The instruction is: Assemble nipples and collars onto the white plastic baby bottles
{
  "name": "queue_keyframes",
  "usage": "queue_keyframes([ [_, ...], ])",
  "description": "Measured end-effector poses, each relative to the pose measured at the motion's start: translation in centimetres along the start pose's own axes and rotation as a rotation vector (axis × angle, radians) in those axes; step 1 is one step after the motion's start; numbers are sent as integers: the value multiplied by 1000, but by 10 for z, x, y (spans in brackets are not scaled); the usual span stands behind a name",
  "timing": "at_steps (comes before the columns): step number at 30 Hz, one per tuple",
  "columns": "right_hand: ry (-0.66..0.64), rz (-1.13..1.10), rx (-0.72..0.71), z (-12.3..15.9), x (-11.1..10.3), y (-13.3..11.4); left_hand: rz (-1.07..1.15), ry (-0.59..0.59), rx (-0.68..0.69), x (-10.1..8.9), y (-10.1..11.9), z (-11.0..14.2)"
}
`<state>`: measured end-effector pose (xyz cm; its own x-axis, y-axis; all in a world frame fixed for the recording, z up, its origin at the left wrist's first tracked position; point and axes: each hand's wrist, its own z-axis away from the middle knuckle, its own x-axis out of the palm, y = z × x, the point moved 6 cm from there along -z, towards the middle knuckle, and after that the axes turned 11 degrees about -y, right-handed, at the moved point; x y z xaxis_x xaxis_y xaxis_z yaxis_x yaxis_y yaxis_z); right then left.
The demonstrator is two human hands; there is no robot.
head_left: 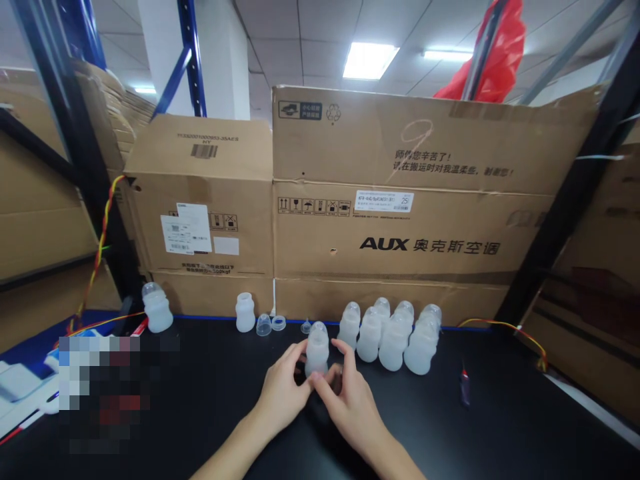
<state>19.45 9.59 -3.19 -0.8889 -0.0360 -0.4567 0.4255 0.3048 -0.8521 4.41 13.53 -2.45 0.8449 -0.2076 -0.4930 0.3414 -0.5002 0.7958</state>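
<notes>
A small translucent white bottle with a clear domed cap (pixel 317 347) stands upright on the black table (pixel 500 427). My left hand (pixel 284 390) and my right hand (pixel 350 393) both close their fingers round its lower half, one from each side. Just behind and to the right stands a tight cluster of several capped bottles of the same kind (pixel 395 333). An uncapped bottle (pixel 245 312) stands at the back, with a loose clear cap (pixel 263 325), a clear ring (pixel 279 323) and a small nipple piece (pixel 306 327) beside it.
Another capped bottle (pixel 157 307) stands alone at the back left. Large cardboard boxes (pixel 400 200) wall off the rear of the table. A small dark pen-like item (pixel 465 387) lies at the right. Red-yellow wires (pixel 103 240) hang at the left, next to a blurred patch.
</notes>
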Motion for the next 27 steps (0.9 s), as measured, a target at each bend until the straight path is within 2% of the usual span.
queue_keyframes([
  [4,62,160,134,-3,-13,3,-69,-156,62,11,12,5],
  [9,74,333,256,-3,-32,-3,-242,-267,27,15,10,10],
  [14,24,352,367,-4,-50,10,-320,-230,21,14,6,8],
  [22,-59,504,438,-3,-72,25,-383,-225,6,13,3,7],
  [27,-43,602,448,-1,-80,27,-501,-180,-53,2,-6,3],
])
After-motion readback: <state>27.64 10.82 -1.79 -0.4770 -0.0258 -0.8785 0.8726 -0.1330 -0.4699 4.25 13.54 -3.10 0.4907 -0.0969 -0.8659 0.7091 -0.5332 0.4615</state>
